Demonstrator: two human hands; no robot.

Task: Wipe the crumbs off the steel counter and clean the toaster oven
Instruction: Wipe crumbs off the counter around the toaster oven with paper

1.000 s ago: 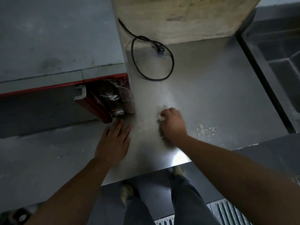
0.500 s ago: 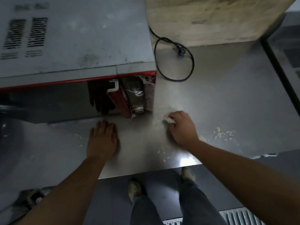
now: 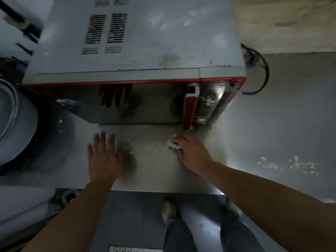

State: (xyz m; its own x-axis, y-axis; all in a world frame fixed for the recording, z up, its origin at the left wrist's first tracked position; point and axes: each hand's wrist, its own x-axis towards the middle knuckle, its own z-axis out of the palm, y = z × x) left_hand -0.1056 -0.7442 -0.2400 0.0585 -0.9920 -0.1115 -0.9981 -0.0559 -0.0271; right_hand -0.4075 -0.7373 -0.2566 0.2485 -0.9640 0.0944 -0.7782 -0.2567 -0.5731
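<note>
1. At the left edge of the frame a large round grey pot [image 3: 12, 122] sits on the steel surface [image 3: 272, 124], partly cut off by the frame.
2. The toaster oven [image 3: 136, 42] fills the upper middle of the frame, its grey top dusty, with dark vent slots [image 3: 107, 31] toward its upper left and a red strip along its front edge.
3. The left hand [image 3: 104, 157] lies flat, palm down, on the surface in the lower middle of the frame, in front of the oven; its fingers [image 3: 101, 140] are straight, slightly apart and hold nothing. Its reflection shows in the oven's front.
4. A few pale crumbs lie just beside this hand's thumb.
5. The right hand [image 3: 190, 151] is right of centre, close to the oven's lower right corner, its fingers curled tight on a small white wad, either cloth or paper, [image 3: 171, 144] pressed to the surface.
6. The oven's red door handle [image 3: 190, 106] stands just above that hand.
7. A black cord [image 3: 263, 70] loops on the surface at the oven's right side, below a beige wall.
8. A scatter of yellowish crumbs [image 3: 287, 165] lies at the right of the frame, well apart from both hands.
9. Below the surface edge, 2 shoes [image 3: 169, 210] and dark trousers show on the floor.
</note>
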